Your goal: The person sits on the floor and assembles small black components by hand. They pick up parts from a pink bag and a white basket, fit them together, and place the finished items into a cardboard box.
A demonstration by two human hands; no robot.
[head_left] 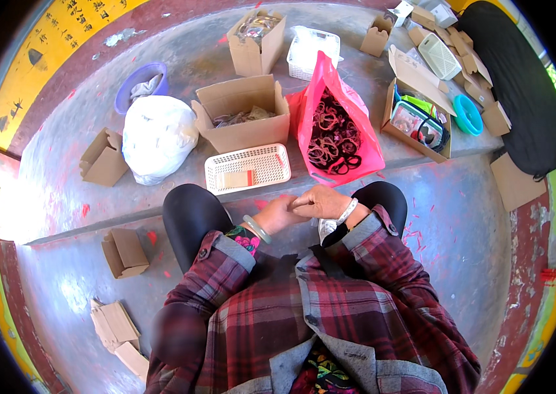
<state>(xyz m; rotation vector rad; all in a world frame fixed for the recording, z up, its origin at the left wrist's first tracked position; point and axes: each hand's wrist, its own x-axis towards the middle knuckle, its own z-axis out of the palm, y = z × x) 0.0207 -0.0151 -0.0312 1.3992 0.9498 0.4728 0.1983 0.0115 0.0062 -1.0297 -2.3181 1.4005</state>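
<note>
My left hand (277,215) and my right hand (325,201) meet between my knees, fingertips pressed together. Their fingers are closed, and whatever they pinch, if anything, is too small or hidden to make out. Just beyond them lies a cream perforated plastic basket (271,168), holding a small brown card with a red end (235,179). Beyond my right hand stands an open pink plastic bag (371,148) full of dark purple and black loops that look like hair ties (334,134). An open cardboard box (242,136) behind the basket contains small clear-wrapped pieces.
A stuffed white plastic bag (158,139) and a purple basin (122,92) stand at left. Farther back are a tall cardboard box (256,52) and a white basket (301,69). At right sit a box of mixed items (437,154) and a turquoise basket (467,117). A raised step edge (110,218) crosses the floor.
</note>
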